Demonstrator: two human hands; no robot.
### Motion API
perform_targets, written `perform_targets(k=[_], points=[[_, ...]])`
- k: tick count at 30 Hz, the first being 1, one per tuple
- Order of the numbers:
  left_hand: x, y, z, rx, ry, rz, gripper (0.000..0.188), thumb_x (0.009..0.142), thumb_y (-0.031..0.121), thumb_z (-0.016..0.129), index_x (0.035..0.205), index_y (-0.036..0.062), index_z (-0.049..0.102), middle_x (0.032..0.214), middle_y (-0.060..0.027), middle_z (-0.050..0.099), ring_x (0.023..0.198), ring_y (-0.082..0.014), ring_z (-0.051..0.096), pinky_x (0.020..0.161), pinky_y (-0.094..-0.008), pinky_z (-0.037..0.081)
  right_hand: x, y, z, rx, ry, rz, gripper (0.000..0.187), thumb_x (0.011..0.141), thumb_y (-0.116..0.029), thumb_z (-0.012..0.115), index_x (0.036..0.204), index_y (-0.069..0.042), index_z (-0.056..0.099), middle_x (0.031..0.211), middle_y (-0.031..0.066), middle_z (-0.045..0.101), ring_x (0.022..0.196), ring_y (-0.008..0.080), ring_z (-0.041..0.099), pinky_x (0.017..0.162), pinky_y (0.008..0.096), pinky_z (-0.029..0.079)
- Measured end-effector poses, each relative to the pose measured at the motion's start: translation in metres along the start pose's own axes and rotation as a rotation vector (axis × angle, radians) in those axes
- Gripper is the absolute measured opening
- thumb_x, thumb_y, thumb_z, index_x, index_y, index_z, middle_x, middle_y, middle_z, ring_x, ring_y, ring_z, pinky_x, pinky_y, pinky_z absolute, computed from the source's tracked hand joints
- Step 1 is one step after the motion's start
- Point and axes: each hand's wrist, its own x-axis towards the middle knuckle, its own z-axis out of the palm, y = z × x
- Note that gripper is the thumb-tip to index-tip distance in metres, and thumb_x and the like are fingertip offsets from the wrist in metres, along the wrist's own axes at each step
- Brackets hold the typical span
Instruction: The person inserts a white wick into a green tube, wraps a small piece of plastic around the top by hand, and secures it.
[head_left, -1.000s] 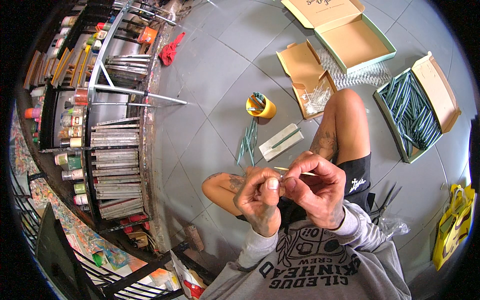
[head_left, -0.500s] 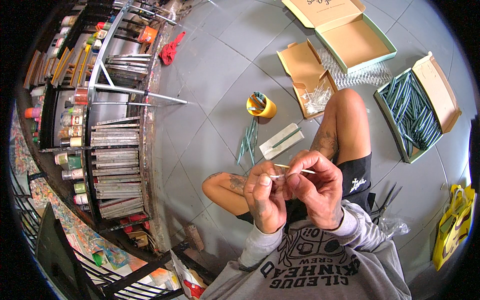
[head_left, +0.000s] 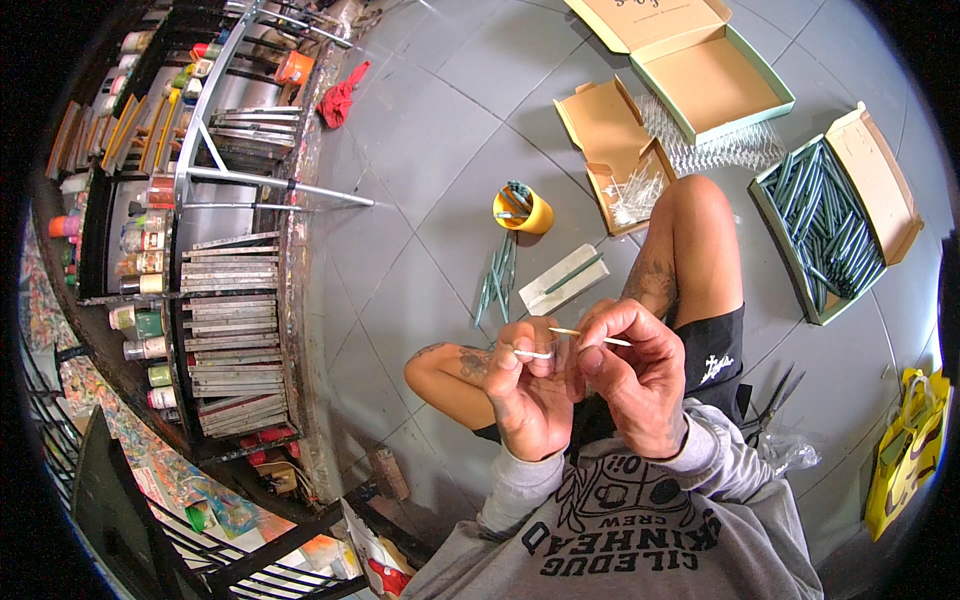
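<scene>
Compared with a second ago not much has changed: both hands have stayed low-centre in the frame, just drifted apart a touch so more of the stick shows. The left hand pinches one short pale stick between thumb and forefinger, fingers curled in tight, and the right hand pinches a second thin pale stick the same way, tip pointing right. So two sticks in hand, knuckles nearly touching. Around them on the grey tiled floor: one yellow round cup with green bits in it at centre top, a loose bunch of thin green sticks just below it, one pale flat block beside those. Three open cardboard boxes: a big empty one top right, a small brown one with clear bits, and one full of green sticks at right. The person's bent knee partly covers the floor between the boxes. Red rag upper left, paint shelves along the left edge.
</scene>
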Motion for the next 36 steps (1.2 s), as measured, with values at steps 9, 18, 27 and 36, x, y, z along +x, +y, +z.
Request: perform_targets(k=[9, 18, 27, 36], points=[[0.006, 0.002, -0.005, -0.319, -0.068, -0.118, 0.022, 0.094, 0.03, 0.059, 0.078, 0.0169, 0.052, 0.071, 0.0087, 0.048, 0.073, -0.0095, 0.051, 0.071, -0.0313, 0.046, 0.001, 0.0, 0.002, 0.045, -0.008, -0.005, 0.007, 0.091, 0.002, 0.062, 0.097, 0.001, 0.061, 0.094, 0.0031, 0.061, 0.089, 0.0088, 0.056, 0.081, 0.0257, 0.046], [0.006, 0.002, -0.007, -0.365, -0.121, -0.129, 0.017, 0.095, 0.029, 0.058, 0.083, 0.0165, 0.058, 0.072, 0.0098, 0.051, 0.074, -0.0093, 0.053, 0.072, -0.0344, 0.048, 0.0, -0.001, 0.002, 0.048, -0.015, 0.005, 0.007, 0.091, 0.003, 0.061, 0.097, 0.001, 0.06, 0.095, 0.0035, 0.061, 0.089, 0.0092, 0.056, 0.082, 0.0261, 0.047], [0.008, 0.001, -0.012, -0.494, -0.184, -0.17, 0.015, 0.096, 0.028, 0.059, 0.085, 0.0166, 0.06, 0.075, 0.0097, 0.054, 0.076, -0.0086, 0.055, 0.078, -0.0363, 0.05, 0.0, -0.001, 0.002, 0.052, -0.012, 0.007, 0.007, 0.091, 0.003, 0.061, 0.097, 0.001, 0.06, 0.095, 0.0032, 0.061, 0.089, 0.0087, 0.056, 0.08, 0.0257, 0.047], [0.008, 0.002, -0.014, -0.55, -0.228, -0.187, 0.011, 0.096, 0.026, 0.059, 0.09, 0.0165, 0.061, 0.079, 0.0084, 0.057, 0.081, -0.0087, 0.058, 0.085, -0.038, 0.05, 0.0, -0.001, 0.002, 0.036, -0.004, 0.017, 0.007, 0.09, 0.003, 0.06, 0.097, 0.001, 0.061, 0.094, 0.0021, 0.061, 0.088, 0.0078, 0.056, 0.079, 0.0252, 0.047]])
